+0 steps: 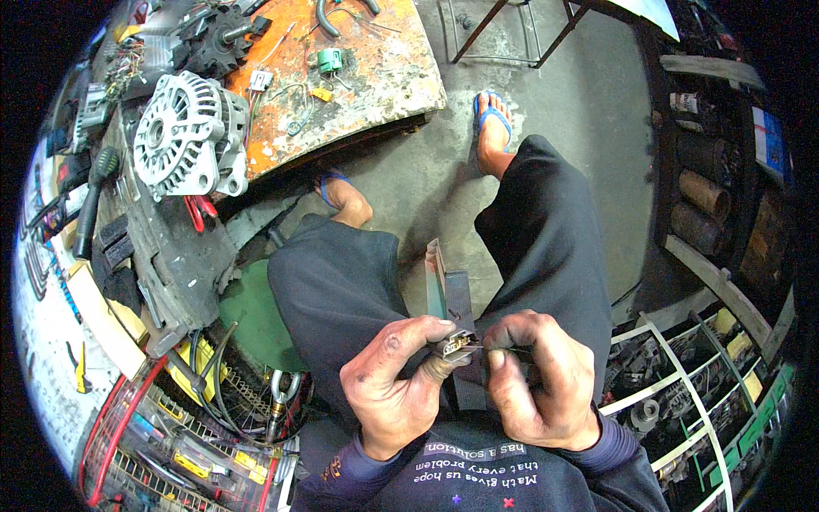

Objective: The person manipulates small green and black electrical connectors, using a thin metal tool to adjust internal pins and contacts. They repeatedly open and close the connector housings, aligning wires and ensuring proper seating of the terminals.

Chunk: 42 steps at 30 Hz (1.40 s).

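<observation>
My left hand (388, 394) is closed, pinching a small dark part with brass-coloured metal bits (459, 343) between thumb and forefinger. It is held above my lap, between my knees. My right hand (543, 386) is closed close beside it, thumb and forefinger pressed together near the part's right side. A thin dark line, perhaps a wire or a fine tool, runs from its fingertips to the part; its kind is too small to tell. Below the hands, a narrow open metal channel (435, 277) and a dark flat bar (459, 294) stand between my legs.
A worn orange worktable (375, 81) stands ahead on the left, with a green connector (329, 60) and loose wires. At its left edge sit a silver alternator (188, 136) and a black-handled tool (95, 200). Wire racks (682, 384) with parts stand at right; a red-framed basket (119, 427) at lower left.
</observation>
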Tool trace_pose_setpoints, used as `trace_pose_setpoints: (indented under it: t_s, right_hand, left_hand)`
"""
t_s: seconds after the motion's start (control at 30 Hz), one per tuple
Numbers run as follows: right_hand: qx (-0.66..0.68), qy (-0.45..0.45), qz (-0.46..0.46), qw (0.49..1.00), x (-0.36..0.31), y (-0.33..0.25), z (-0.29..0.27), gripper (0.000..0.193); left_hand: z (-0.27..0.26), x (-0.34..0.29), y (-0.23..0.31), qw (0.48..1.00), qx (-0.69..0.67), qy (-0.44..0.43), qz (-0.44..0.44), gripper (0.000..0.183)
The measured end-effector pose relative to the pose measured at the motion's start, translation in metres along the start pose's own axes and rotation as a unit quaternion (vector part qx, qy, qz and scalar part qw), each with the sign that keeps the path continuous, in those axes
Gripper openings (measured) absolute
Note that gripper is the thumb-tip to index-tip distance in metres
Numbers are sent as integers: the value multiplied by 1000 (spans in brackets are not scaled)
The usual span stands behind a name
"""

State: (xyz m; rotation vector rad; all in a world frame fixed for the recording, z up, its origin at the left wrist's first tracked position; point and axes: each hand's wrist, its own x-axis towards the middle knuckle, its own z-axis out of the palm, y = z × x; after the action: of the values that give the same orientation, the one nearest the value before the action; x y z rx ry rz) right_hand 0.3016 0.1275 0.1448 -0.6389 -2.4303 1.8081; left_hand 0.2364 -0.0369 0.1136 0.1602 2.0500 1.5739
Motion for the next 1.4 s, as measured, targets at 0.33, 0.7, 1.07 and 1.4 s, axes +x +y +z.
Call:
trace_pose_setpoints:
  t_s: [0.33, 0.7, 1.07, 1.4]
  right_hand:
    - [141, 74, 115, 981, -11, -4, 13, 15]
    - [-20, 32, -32, 999, -1, -6, 8, 26]
    - [-89, -24, -51, 994, 3, -12, 4, 29]
    - [126, 17, 198, 972, -5, -7, 9, 5]
  left_hand:
    - [8, 1, 10, 990, -127, 23, -59, 29]
    - [2, 0, 1, 999, -29, 26, -9, 27]
    - [-5, -2, -7, 993, 91, -5, 80, 33]
    - [-4, 2, -5, 993, 100, -22, 65, 30]
